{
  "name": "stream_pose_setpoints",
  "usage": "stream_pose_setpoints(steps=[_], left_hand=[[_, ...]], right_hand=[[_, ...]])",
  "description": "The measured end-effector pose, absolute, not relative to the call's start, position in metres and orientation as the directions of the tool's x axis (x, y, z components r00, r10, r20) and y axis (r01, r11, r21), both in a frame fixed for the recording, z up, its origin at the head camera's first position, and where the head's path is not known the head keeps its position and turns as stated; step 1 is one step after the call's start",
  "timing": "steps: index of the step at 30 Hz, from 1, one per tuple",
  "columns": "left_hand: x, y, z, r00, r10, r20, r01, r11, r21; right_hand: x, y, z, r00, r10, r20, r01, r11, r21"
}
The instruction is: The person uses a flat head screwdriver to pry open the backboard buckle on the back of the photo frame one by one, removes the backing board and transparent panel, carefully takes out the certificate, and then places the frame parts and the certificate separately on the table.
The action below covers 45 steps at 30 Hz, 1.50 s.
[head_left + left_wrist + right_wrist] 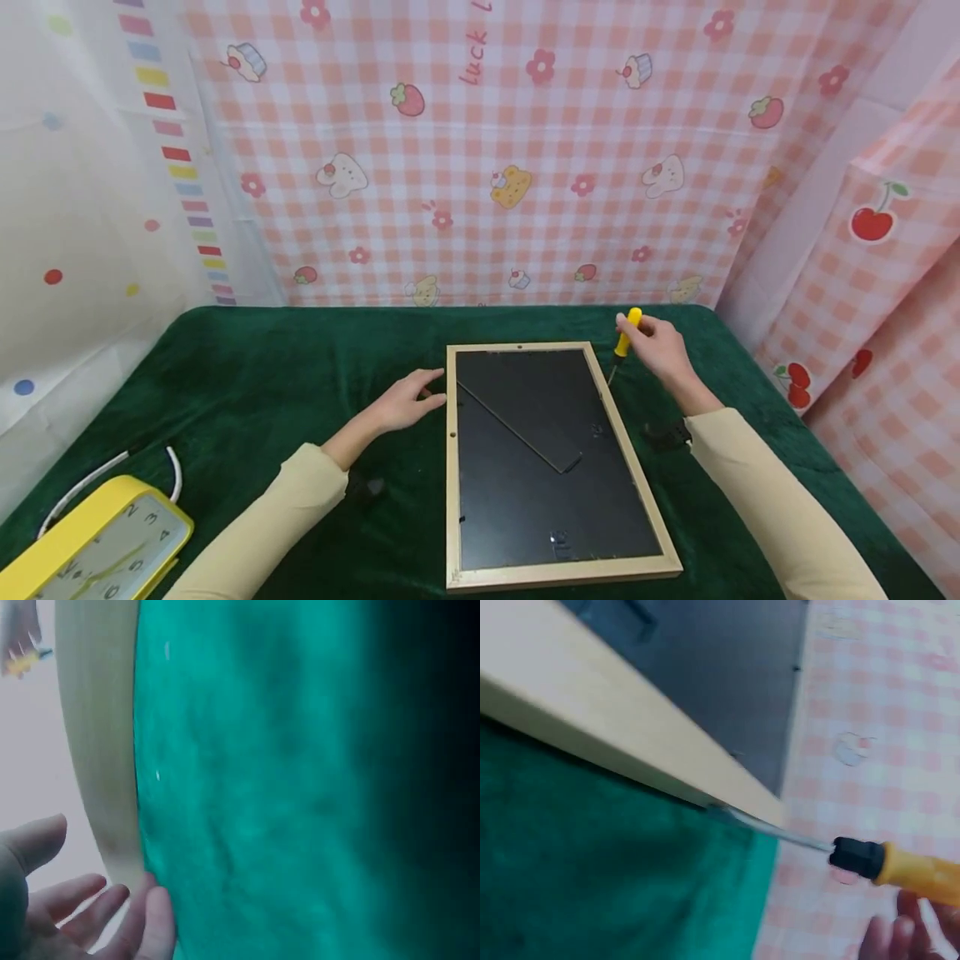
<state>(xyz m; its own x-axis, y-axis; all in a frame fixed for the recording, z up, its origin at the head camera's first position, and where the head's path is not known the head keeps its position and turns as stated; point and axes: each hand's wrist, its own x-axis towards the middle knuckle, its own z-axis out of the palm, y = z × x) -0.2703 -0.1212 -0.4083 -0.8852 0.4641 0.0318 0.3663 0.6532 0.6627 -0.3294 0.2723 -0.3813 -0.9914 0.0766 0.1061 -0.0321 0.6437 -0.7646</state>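
Observation:
A picture frame with a pale wooden rim (562, 572) lies back side up, its black backing board (517, 508) showing. A stand leg is outlined on the board by a diagonal line. At the rim's left side is my left hand (408, 402), fingers loosely spread; in the left wrist view its fingertips (157, 915) reach the wood. My right hand (660, 346) holds a screwdriver (628, 333) by its yellow handle, beyond the frame's upper right side. The metal shaft (780, 832) slants down to the rim's outer edge; whether its tip touches the wood I cannot tell.
A yellow clock (112, 550) lies at the near left, with a white and dark cord or strap (78, 487) behind it. Dark green cloth (300, 375) covers the table. Pink checked curtains (480, 167) hang behind and to the right.

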Motion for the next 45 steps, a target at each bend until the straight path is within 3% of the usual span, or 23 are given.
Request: stream_pose_setpoints(steps=[4,8,13,16,20,27,36,45], left_hand=[[-0.288,-0.120,-0.411,-0.909,0.417,-0.025,0.277,0.646,0.712],[-0.302,-0.119,-0.411,-0.919,0.382,-0.101,0.180,0.631,0.755],[-0.314,-0.118,-0.411,-0.918,0.364,-0.159,0.118,0.631,0.767],[-0.318,-0.117,-0.411,-0.916,0.359,-0.180,0.094,0.627,0.773],[-0.319,-0.117,-0.409,-0.912,0.362,-0.191,0.088,0.630,0.772],[-0.319,-0.117,-0.409,-0.903,0.382,-0.195,0.109,0.643,0.758],[-0.319,-0.117,-0.409,-0.897,0.399,-0.192,0.142,0.670,0.729],[-0.319,-0.121,-0.410,-0.877,0.443,-0.186,0.169,0.648,0.743]], right_hand=[[-0.352,0.288,-0.398,-0.987,0.014,0.158,-0.137,0.427,-0.894],[-0.335,0.266,-0.390,-0.982,-0.100,0.160,-0.174,0.152,-0.973],[-0.286,0.212,-0.363,-0.981,-0.184,0.058,-0.061,0.008,-0.998],[-0.275,0.190,-0.365,-0.974,-0.225,-0.025,0.046,-0.086,-0.995],[-0.271,0.171,-0.377,-0.949,-0.304,-0.083,0.127,-0.127,-0.984],[-0.268,0.157,-0.393,-0.918,-0.388,-0.081,0.113,-0.061,-0.992],[-0.269,0.158,-0.400,-0.897,-0.425,-0.121,0.146,-0.027,-0.989],[-0.266,0.159,-0.407,-0.888,-0.434,-0.150,0.210,-0.094,-0.973]])
